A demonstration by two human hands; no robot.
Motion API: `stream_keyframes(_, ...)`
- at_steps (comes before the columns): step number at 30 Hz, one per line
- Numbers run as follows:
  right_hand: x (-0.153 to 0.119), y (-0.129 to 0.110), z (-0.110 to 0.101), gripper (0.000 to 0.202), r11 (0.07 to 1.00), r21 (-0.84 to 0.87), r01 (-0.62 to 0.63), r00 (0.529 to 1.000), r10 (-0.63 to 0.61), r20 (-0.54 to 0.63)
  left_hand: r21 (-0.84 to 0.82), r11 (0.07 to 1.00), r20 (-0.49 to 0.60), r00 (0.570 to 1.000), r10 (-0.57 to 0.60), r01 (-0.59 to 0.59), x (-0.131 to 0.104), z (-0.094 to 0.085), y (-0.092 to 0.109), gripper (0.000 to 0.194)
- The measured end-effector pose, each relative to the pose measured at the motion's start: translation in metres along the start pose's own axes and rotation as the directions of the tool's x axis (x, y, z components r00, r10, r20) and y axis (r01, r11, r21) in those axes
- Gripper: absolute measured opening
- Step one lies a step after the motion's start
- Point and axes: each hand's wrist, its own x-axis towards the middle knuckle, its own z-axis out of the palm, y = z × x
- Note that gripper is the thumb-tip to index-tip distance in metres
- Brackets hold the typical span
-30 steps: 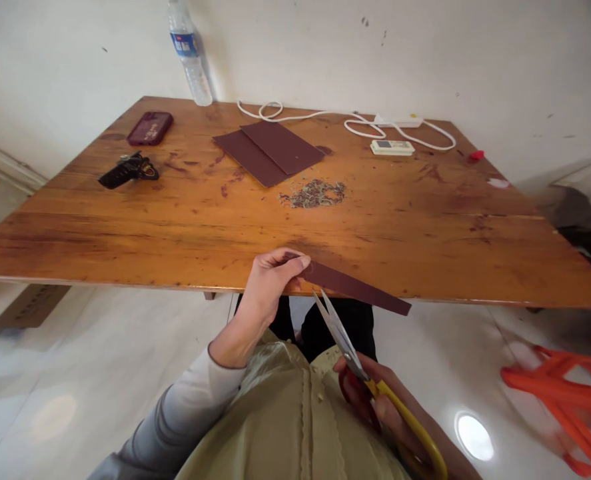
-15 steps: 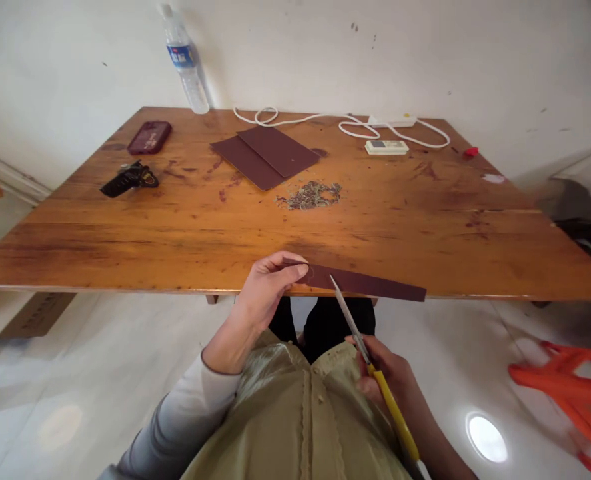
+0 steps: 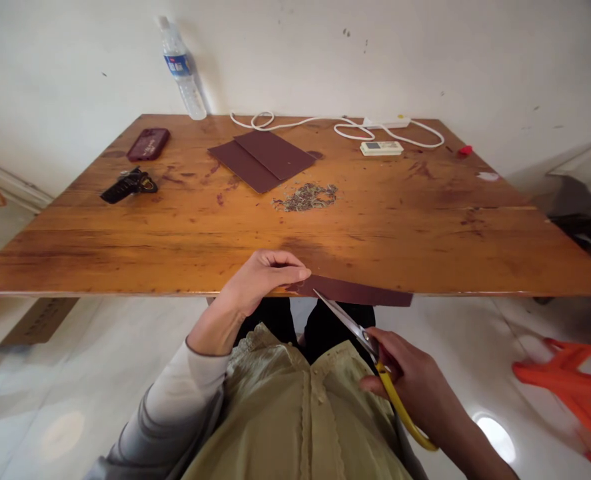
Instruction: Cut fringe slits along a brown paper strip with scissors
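Note:
A narrow dark maroon strip [image 3: 360, 291], like stiff paper or sandpaper, lies across the table's front edge. My left hand [image 3: 265, 277] pinches its left end between thumb and fingers. In my right hand [image 3: 405, 370] is a pair of scissors [image 3: 340, 315] with yellow handles, its blades pointing up and left. The blade tips are close to the strip's lower edge near my left fingers; whether they touch it I cannot tell. Beyond my hands lie two overlapping maroon sheets [image 3: 262, 160] and a small heap of thin shreds [image 3: 308, 197].
On the wooden table [image 3: 200, 247] are a black hair claw clip [image 3: 129, 186], a phone in a maroon case [image 3: 148, 144], a plastic bottle [image 3: 182, 70], a white remote [image 3: 381, 148] and a white power strip [image 3: 388, 122] with its cord. An orange stool [image 3: 565, 377] stands right.
My right hand has turned the scissors, so the blades slant further left, nearer my left fingers. The strip has shifted slightly left and down, and my left wrist has moved left.

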Motion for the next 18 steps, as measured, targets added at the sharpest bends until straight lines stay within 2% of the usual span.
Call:
stream_keyframes(2,-0.003,0.000,0.000,0.043,0.999,0.042,-0.025,1.000,0.026,-0.005,-0.010,1.000,-0.010,1.000,0.016,-0.016,-0.001,0.001,-0.001,0.021)
stream_keyframes(5,-0.006,0.005,0.006,0.047,0.967,0.245,-0.066,0.997,0.052,0.064,-0.119,0.992,-0.079,0.996,0.044,-0.053,-0.001,0.007,-0.007,0.018)
stream_keyframes(8,-0.009,0.014,0.018,0.054,0.858,0.505,-0.097,0.990,0.029,0.140,-0.250,0.963,-0.176,0.983,0.058,-0.102,-0.001,0.017,-0.014,0.018)
stream_keyframes(11,-0.009,0.016,0.027,0.067,0.735,0.666,-0.125,0.990,0.043,0.138,-0.288,0.955,-0.154,0.988,0.031,-0.075,-0.001,0.022,-0.019,0.020)
stream_keyframes(13,-0.006,0.012,0.025,0.062,0.705,0.693,-0.150,0.987,0.070,0.143,-0.277,0.961,-0.115,0.993,-0.007,-0.025,-0.002,0.022,-0.020,0.020)
stream_keyframes(18,0.004,0.002,0.013,0.042,0.783,0.618,-0.062,0.997,0.020,0.074,-0.235,0.968,-0.027,0.995,-0.101,0.091,-0.004,0.023,-0.018,0.023)
